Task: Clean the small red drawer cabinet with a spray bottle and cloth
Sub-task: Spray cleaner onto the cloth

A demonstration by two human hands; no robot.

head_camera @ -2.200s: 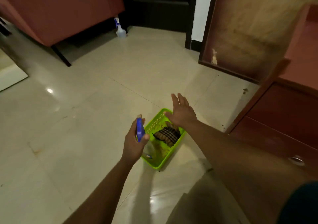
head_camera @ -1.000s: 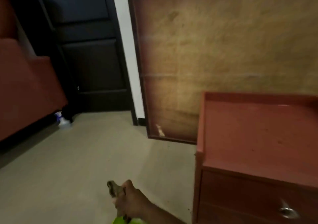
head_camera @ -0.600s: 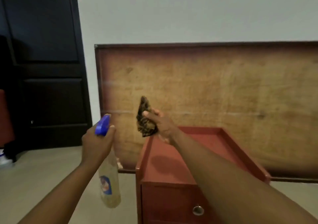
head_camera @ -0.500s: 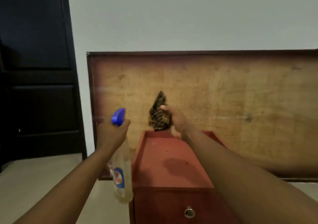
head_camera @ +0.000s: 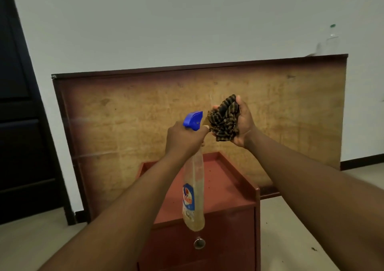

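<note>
Red drawer cabinet [head_camera: 226, 189] stands on the floor below both raised hands. Left hand [head_camera: 184, 137] grips a blue-nozzled spray bottle [head_camera: 193, 189] by its neck. Right hand [head_camera: 242, 123] clutches a bunched striped cloth [head_camera: 224, 119], beside the nozzle. Wooden board [head_camera: 145, 125] leans on the wall behind.

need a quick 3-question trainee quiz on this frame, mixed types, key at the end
1. True or false: the left hand grips the spray bottle by its neck, under the blue spray head.
2. Where is the striped cloth?
A. flat on the cabinet top
B. bunched in the right hand
C. over the drawer knob
3. Fill in: the red cabinet stands in front of a large wooden ____ that leans on the wall.

Key:
1. True
2. B, held up above the cabinet, close beside the spray head
3. board
</note>
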